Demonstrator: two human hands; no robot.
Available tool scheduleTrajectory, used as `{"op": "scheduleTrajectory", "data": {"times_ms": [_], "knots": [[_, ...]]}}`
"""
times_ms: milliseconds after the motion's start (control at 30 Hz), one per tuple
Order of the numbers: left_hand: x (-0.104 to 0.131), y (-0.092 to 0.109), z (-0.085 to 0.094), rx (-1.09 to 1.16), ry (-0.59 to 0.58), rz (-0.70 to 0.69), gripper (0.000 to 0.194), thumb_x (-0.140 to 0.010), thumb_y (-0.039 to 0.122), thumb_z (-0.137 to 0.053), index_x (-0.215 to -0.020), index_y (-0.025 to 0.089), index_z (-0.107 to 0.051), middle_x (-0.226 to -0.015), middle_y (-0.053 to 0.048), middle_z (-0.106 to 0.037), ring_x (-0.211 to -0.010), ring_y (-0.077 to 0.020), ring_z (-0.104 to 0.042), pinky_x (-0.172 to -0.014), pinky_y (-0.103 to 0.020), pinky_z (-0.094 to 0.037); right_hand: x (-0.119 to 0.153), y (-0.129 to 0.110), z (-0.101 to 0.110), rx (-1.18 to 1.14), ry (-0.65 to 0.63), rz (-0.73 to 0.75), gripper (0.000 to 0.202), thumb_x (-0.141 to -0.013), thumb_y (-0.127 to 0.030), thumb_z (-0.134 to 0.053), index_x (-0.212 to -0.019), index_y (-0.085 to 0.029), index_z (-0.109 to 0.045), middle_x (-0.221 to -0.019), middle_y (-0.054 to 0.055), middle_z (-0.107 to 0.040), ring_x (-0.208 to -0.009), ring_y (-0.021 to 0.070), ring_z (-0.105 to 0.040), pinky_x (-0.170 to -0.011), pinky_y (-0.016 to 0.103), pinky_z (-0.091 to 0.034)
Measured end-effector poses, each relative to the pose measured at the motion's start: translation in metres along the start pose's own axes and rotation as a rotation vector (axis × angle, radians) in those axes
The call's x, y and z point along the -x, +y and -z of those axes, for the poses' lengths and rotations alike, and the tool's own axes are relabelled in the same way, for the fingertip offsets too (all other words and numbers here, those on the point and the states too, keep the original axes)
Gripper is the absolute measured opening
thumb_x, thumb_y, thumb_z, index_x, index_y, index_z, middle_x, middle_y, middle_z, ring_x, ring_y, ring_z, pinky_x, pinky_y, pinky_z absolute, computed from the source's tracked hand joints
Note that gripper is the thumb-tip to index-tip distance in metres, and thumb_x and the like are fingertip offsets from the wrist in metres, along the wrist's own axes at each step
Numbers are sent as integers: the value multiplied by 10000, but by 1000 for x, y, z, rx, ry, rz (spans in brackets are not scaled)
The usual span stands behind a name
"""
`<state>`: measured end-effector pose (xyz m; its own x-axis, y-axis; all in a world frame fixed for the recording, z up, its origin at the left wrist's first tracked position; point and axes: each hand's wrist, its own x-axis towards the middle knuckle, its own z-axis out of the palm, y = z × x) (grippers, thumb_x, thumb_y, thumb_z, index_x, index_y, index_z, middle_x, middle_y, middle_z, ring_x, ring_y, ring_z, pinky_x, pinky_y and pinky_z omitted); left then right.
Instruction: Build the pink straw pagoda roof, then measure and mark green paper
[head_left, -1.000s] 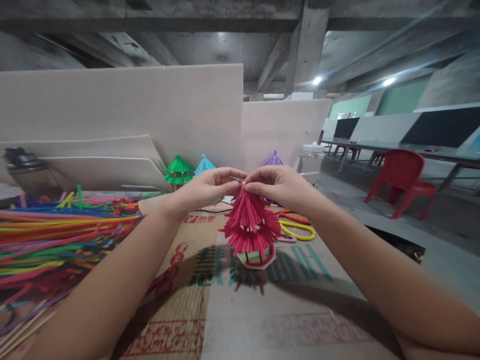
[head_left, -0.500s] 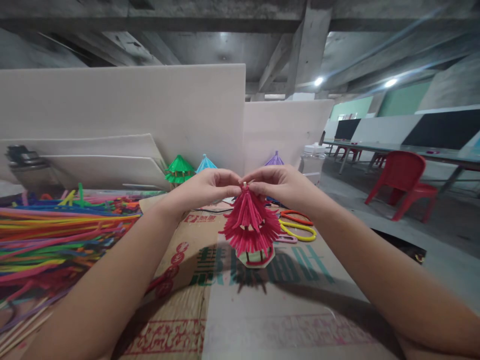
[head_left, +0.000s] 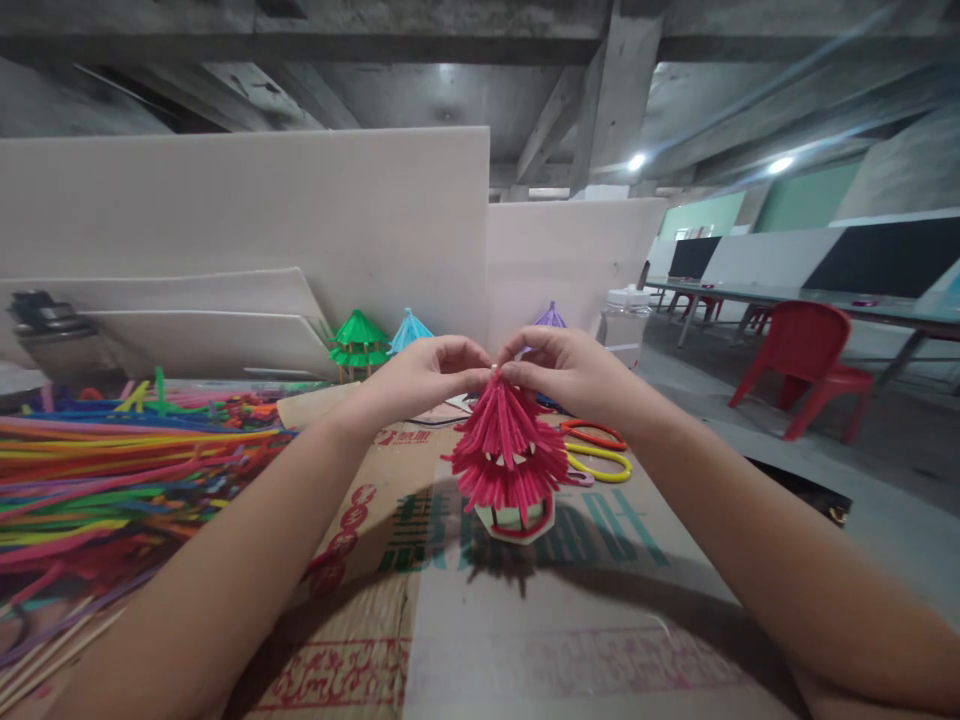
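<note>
Red tiered model (head_left: 499, 430): located centrally in front of the person, between the forearms, above the cardboard-covered surface (head_left: 600, 640). Left hand (head_left: 427, 375): grip closed to a fingertip pinch, thumb and forefinger at the model's peak. Right hand (head_left: 574, 375): grip likewise closed at the peak, from the opposite side, the two sets of fingertips nearly meeting around the pale tip (head_left: 494, 369). Whether the pale base (head_left: 529, 537) bears on the surface or hangs just above it cannot be told; its shadow lies close beneath. In this inspector's judgement, sound practice calls for light, matched pressure from both sides, since a heavier squeeze could splay the upper red strips or pull them off the tip. Any turning or pressing should run along the model's upright line, as a sideways push could rack the thin dark posts over the base. Should one hand work the tip, the other ought to steady the model just below it, clear of the lower fringe. The yellow loop handle (head_left: 600, 463) and orange loop handle (head_left: 596, 433) lie near the fringe on the right side; adequate clearance from them is advised.
</note>
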<state>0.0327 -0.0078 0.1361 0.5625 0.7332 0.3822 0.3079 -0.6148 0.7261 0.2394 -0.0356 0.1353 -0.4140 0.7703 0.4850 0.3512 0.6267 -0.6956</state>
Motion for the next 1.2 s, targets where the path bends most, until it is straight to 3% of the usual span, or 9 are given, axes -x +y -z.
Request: {"op": "scheduleTrajectory", "data": {"times_ms": [267, 467, 667, 1000, 1200], "knots": [[5, 7, 1, 95, -95, -31, 289, -851, 383, -679, -1024, 153, -709, -1022, -63, -747, -950, -192, -678, -812, -272, -519, 7, -7, 2, 442, 119, 178, 106, -921, -188, -535, -928, -175, -640, -775, 8, -677, -656, 117, -573, -593, 241, -412], [3, 4, -1, 131, -160, -35, 331, -851, 334, -692, -1111, 130, -704, -1073, -93, -754, -977, -209, -689, -861, -309, -526, 7, -8, 8, 397, 122, 183, 58, -854, -154, -607, -858, -171, -663, -769, 7, -699, -671, 126, -609, -613, 241, -445], [1, 1, -1, 75, -155, -76, 365, -879, 391, -649, -1134, 139, -719, -1155, -108, -733, -1048, -239, -667, -923, -359, -506, 9, -9, 14, 448, 99, 192, 47, -821, -138, -631, -815, -174, -661, -741, 8, -702, -665, 137, -625, -611, 253, -444], [5, 4, -5, 113, -127, -39, 393, -838, 449, -691, -1076, 140, -739, -1012, -84, -751, -904, -204, -672, -778, -292, -512, 15, -16, 3, 675, 161, 327, 47, -848, -166, -603, -813, -178, -631, -713, 11, -670, -627, 127, -567, -577, 243, -368], [5, 5, -5, 152, -142, -24, 350, -814, 426, -721, -1028, 149, -727, -971, -63, -744, -856, -177, -663, -754, -271, -502, 15, -17, 3, 589, 246, 393, 20, -851, -166, -612, -858, -179, -626, -714, 3, -657, -627, 119, -563, -599, 240, -410]]}}
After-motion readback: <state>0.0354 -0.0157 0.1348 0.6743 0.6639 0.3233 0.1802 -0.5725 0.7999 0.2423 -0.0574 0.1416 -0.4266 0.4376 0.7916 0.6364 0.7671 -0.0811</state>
